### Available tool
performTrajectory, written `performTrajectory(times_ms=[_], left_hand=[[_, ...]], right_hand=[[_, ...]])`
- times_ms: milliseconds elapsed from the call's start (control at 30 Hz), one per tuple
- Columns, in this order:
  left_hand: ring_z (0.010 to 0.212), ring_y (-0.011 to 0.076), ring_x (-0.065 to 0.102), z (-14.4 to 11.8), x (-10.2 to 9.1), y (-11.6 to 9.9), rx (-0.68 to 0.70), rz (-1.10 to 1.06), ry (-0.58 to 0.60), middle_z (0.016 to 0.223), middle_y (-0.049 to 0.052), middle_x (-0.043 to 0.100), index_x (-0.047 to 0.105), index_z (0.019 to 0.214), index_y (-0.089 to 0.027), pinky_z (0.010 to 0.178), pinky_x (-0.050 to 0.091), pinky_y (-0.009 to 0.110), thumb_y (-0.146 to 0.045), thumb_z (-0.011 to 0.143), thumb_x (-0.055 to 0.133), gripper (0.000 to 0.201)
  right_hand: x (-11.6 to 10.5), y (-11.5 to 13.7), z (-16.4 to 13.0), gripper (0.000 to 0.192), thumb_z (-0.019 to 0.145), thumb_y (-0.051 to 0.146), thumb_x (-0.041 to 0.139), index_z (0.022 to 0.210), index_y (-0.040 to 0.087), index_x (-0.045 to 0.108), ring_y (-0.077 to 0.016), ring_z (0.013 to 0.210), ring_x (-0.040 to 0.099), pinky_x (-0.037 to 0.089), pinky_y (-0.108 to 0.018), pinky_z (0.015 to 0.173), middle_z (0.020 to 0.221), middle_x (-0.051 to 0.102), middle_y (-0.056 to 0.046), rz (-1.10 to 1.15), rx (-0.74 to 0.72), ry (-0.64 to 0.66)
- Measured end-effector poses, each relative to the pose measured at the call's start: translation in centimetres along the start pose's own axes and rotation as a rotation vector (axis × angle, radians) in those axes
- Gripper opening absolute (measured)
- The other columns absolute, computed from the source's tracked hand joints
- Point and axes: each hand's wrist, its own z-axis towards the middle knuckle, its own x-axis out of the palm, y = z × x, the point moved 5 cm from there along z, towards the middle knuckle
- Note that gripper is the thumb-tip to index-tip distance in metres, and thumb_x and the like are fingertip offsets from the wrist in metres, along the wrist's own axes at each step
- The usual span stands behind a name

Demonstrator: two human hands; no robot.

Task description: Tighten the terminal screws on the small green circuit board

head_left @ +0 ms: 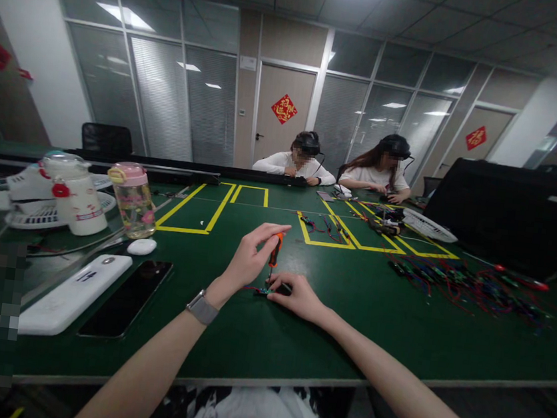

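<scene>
The left hand (247, 259) pinches the orange-handled screwdriver (275, 252) upright, its tip set down on a small electronic part (263, 292) with red and blue leads, which the right hand (299, 296) presses flat on the green tabletop (346, 324) just before the person; the screwdriving appears to be under way, and whether the screw is seated cannot be told. A heap of coloured wires (456, 283) lies well apart to the right. The tabletop bears yellow tape rectangles (207, 214), a phone (127, 299), a white power bank (72, 293) and a pink-lidded bottle (131, 199); two seated people (344, 166) work at the far side of an office with glass partitions.
</scene>
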Motion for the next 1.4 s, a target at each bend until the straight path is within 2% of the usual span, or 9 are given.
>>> performTrajectory(times_ms=[100, 200, 333, 433, 567, 733, 1000, 1233, 1400], left_hand=[[0.110, 0.0214, 0.062, 0.0, 0.4, 0.6, -0.078, -0.205, 0.045, 0.118, 0.009, 0.064, 0.063, 0.121, -0.020, 0.096, 0.049, 0.036, -0.027, 0.094, 0.047, 0.032], [0.100, 0.0211, 0.066, 0.1, 0.3, 1.2, -0.136, -0.303, 0.019, 0.112, 0.009, 0.067, 0.065, 0.116, -0.018, 0.088, 0.054, 0.035, -0.029, 0.089, 0.056, 0.030], [0.080, 0.0138, 0.065, 0.2, -0.2, 1.2, -0.136, -0.215, -0.061, 0.094, 0.004, 0.066, 0.071, 0.099, -0.018, 0.072, 0.054, 0.024, -0.026, 0.080, 0.068, 0.021], [0.079, 0.0114, 0.062, 0.2, -0.4, 1.0, -0.097, -0.142, -0.094, 0.090, 0.002, 0.061, 0.073, 0.091, -0.019, 0.066, 0.051, 0.019, -0.026, 0.078, 0.070, 0.015], [0.092, 0.0148, 0.063, 0.2, -0.3, 0.9, -0.105, -0.133, -0.057, 0.103, 0.005, 0.063, 0.071, 0.105, -0.021, 0.075, 0.052, 0.023, -0.028, 0.089, 0.056, 0.023], [0.103, 0.0217, 0.065, 0.2, 0.3, 1.4, -0.190, -0.333, 0.039, 0.114, 0.010, 0.066, 0.064, 0.120, -0.019, 0.085, 0.053, 0.033, -0.032, 0.091, 0.052, 0.034], [0.074, 0.0134, 0.065, 0.1, -0.2, 1.7, -0.203, -0.218, -0.041, 0.092, 0.005, 0.070, 0.072, 0.099, -0.018, 0.068, 0.053, 0.024, -0.033, 0.078, 0.071, 0.026], [0.098, 0.0230, 0.067, 0.2, 0.3, 1.9, -0.272, -0.423, 0.007, 0.109, 0.010, 0.070, 0.068, 0.113, -0.018, 0.081, 0.056, 0.034, -0.037, 0.086, 0.059, 0.034], [0.093, 0.0235, 0.069, 0.2, 0.1, 1.9, -0.289, -0.442, -0.038, 0.107, 0.012, 0.070, 0.067, 0.112, -0.014, 0.081, 0.056, 0.036, -0.036, 0.084, 0.062, 0.036]], right_hand=[[-0.1, 0.2, 0.0, 0.005, 0.073, 0.018, 0.073, 0.077, 0.017, 0.070, -0.0222, 0.100, 0.067, 0.050, -0.038, 0.093, 0.100, 0.073, -0.009, 0.009, -0.007, 0.020], [-0.2, 0.2, 0.0, 0.005, 0.073, 0.016, 0.072, 0.078, 0.017, 0.071, -0.0224, 0.101, 0.067, 0.049, -0.038, 0.094, 0.101, 0.072, -0.009, 0.008, -0.020, 0.029], [-0.2, 0.0, -0.1, 0.005, 0.073, 0.017, 0.073, 0.077, 0.017, 0.071, -0.0224, 0.098, 0.068, 0.050, -0.038, 0.092, 0.099, 0.073, -0.009, -0.004, -0.036, 0.014], [-0.1, -0.1, 0.0, 0.006, 0.072, 0.017, 0.074, 0.077, 0.018, 0.071, -0.0223, 0.099, 0.067, 0.050, -0.038, 0.092, 0.096, 0.073, -0.008, -0.003, -0.042, 0.009], [-0.1, -0.2, 0.0, 0.006, 0.072, 0.017, 0.074, 0.077, 0.017, 0.071, -0.0219, 0.098, 0.068, 0.051, -0.037, 0.092, 0.097, 0.073, -0.009, 0.004, -0.039, -0.001], [-0.1, -0.3, 0.0, 0.007, 0.073, 0.020, 0.075, 0.079, 0.018, 0.073, -0.0221, 0.098, 0.068, 0.051, -0.038, 0.092, 0.098, 0.073, -0.008, 0.011, -0.030, 0.006], [-0.1, -0.1, 0.1, 0.010, 0.074, 0.022, 0.074, 0.084, 0.019, 0.076, -0.0232, 0.101, 0.067, 0.050, -0.039, 0.094, 0.102, 0.073, -0.010, -0.029, -0.043, 0.040], [-0.1, 0.3, 0.0, 0.017, 0.074, 0.017, 0.073, 0.091, 0.018, 0.076, -0.0223, 0.100, 0.067, 0.051, -0.037, 0.094, 0.104, 0.072, -0.010, -0.063, -0.051, 0.034], [-0.1, 0.4, 0.0, 0.017, 0.074, 0.017, 0.073, 0.092, 0.018, 0.076, -0.0229, 0.099, 0.067, 0.051, -0.038, 0.093, 0.104, 0.073, -0.010, -0.081, -0.044, 0.042]])
